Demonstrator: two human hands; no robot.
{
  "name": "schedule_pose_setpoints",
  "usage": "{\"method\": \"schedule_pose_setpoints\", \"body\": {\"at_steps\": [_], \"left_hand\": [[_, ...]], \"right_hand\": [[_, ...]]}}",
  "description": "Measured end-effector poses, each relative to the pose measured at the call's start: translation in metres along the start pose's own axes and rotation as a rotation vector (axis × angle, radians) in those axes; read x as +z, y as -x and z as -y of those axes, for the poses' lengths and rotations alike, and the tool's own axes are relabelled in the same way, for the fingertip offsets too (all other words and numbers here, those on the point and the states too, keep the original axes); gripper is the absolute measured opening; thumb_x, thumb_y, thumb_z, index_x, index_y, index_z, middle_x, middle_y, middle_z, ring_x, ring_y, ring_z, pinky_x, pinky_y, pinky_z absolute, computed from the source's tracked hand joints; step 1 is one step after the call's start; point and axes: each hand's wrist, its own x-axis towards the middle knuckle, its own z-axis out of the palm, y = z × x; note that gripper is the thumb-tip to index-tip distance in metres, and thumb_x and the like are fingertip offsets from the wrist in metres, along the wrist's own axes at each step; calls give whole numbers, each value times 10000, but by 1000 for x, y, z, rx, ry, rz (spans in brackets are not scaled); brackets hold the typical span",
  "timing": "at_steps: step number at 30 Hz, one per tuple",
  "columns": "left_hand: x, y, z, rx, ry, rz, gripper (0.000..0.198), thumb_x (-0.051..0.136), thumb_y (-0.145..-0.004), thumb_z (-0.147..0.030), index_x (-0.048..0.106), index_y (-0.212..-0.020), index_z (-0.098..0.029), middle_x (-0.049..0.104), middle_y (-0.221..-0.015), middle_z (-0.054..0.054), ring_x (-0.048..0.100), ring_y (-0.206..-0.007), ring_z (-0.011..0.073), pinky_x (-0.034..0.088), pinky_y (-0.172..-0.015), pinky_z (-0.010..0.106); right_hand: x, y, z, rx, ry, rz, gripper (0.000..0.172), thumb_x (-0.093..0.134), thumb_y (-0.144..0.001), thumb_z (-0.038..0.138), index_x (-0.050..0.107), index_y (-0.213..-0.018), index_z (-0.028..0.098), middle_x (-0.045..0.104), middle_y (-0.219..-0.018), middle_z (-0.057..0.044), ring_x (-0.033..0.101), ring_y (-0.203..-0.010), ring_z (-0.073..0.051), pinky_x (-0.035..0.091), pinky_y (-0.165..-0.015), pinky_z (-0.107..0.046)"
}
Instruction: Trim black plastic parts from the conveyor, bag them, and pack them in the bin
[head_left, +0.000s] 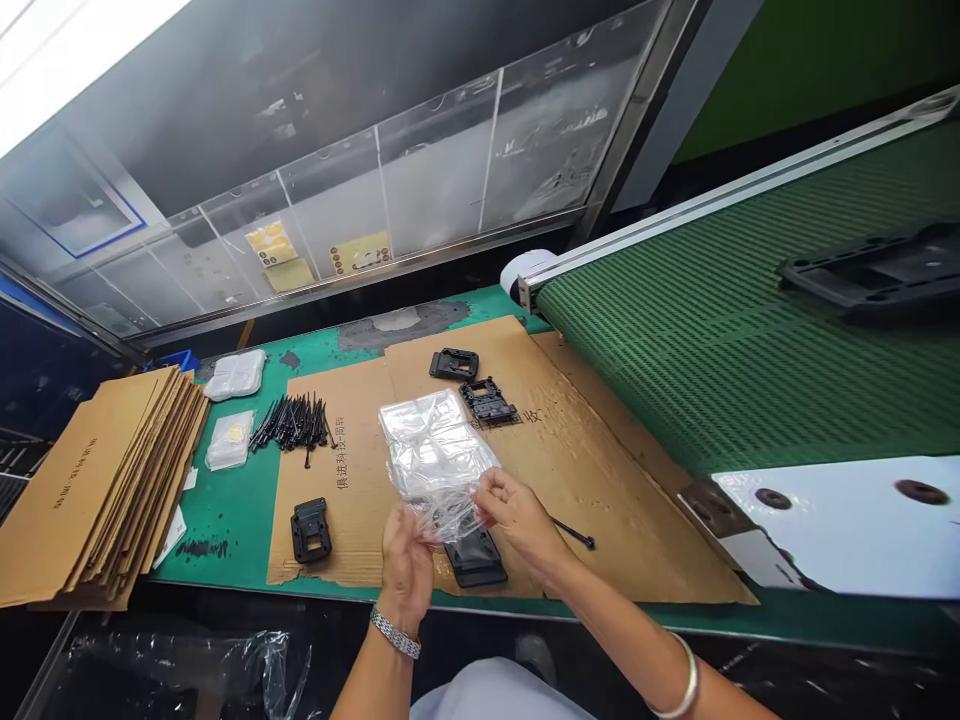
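Note:
A clear plastic bag (450,508) is stretched between my two hands over the cardboard. My left hand (407,560) pinches its left edge, and my right hand (517,510) pinches the right edge. Just beyond it lies a stack of clear plastic bags (427,430); whether the held bag is apart from the stack I cannot tell. Beneath the held bag sits a black plastic part (478,562), partly covered. Two more black parts, a frame (454,364) and a bracket (489,400), lie behind the stack. Another black part (310,530) rests to the left.
Black pin-like pieces (294,422) lie heaped left of the cardboard sheet (360,480), near small bag stacks (236,375). Folded cardboard (105,480) is piled far left. A green conveyor belt (712,300) carrying a black part (877,272) rises on the right. One loose black rod (574,533) lies near my right forearm.

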Motion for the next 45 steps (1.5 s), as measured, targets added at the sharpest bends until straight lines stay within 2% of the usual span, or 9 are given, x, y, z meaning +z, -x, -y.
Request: {"method": "schedule_pose_setpoints", "body": {"at_steps": [6, 9, 14, 18, 22, 29, 35, 41, 45], "left_hand": [[-10, -14, 23, 121, -275, -336, 190, 573, -663, -299, 417, -681, -194, 373, -503, -90, 333, -385, 57, 297, -409, 189], [-19, -11, 27, 257, -379, -443, 258, 586, -645, -239, 495, -881, -188, 498, -693, -25, 488, -580, 105, 404, -562, 238], [-41, -6, 25, 682, -1102, -199, 261, 499, -721, -156, 630, -939, -211, 563, -806, 52, 528, -786, 181, 417, -738, 311], [-59, -20, 20, 665, -1258, -384, 348, 355, -785, -123, 654, -957, -173, 513, -753, 57, 540, -708, 164, 440, -677, 283], [-73, -23, 24, 604, -1297, -481, 335, 364, -802, -183, 653, -961, -125, 516, -781, 85, 546, -718, 188, 444, -699, 314], [-80, -21, 42, 468, -1340, -417, 306, 368, -792, -166, 641, -926, -127, 645, -876, 137, 592, -838, 233, 438, -758, 342], [-71, -22, 45, 413, -1348, -284, 242, 423, -779, -189, 638, -885, -160, 661, -851, 118, 599, -798, 224, 437, -733, 345], [-70, -11, 44, 431, -1334, 48, 315, 466, -696, -62, 648, -901, -218, 630, -723, 26, 567, -666, 155, 441, -642, 267], [-76, 3, 50, 439, -1357, 65, 396, 454, -674, -35, 609, -994, -209, 612, -746, 33, 555, -684, 161, 441, -659, 280]], "right_hand": [[19, 9, -7, -136, 129, 99, 302, 433, -768, 443, 543, -685, 173, 496, -562, 22, 431, -523, -111, 344, -502, -224], [27, 13, -3, -237, 257, 194, 274, 431, -792, 362, 604, -691, 174, 545, -577, 7, 451, -550, -120, 347, -543, -232], [26, 12, -9, -344, 371, 311, 205, 472, -770, 307, 630, -704, 194, 547, -565, 4, 464, -537, -129, 373, -572, -250], [11, 14, -48, -223, 463, 36, 359, 473, -761, 390, 544, -1054, 195, 575, -946, -93, 530, -848, -216, 420, -754, -340], [0, 25, -97, 51, 513, -113, 320, 492, -692, 465, 570, -826, 185, 557, -844, -112, 540, -824, -279, 432, -725, -418], [-32, 54, -101, 120, 251, 225, 425, 455, -713, 590, 565, -753, 182, 547, -642, -11, 484, -546, -136, 406, -503, -253], [-36, 76, -82, 406, -260, 597, 509, 635, -578, 617, 571, -704, 129, 435, -539, 62, 231, -374, -2, 132, -346, -163], [-9, 57, -99, 453, -375, 365, 473, 665, -566, 583, 547, -719, 151, 397, -526, 85, 215, -352, 8, 131, -330, -147], [2, 53, -112, 411, -352, 160, 449, 650, -572, 577, 501, -727, 182, 402, -544, 76, 312, -384, -29, 237, -342, -164]]}}
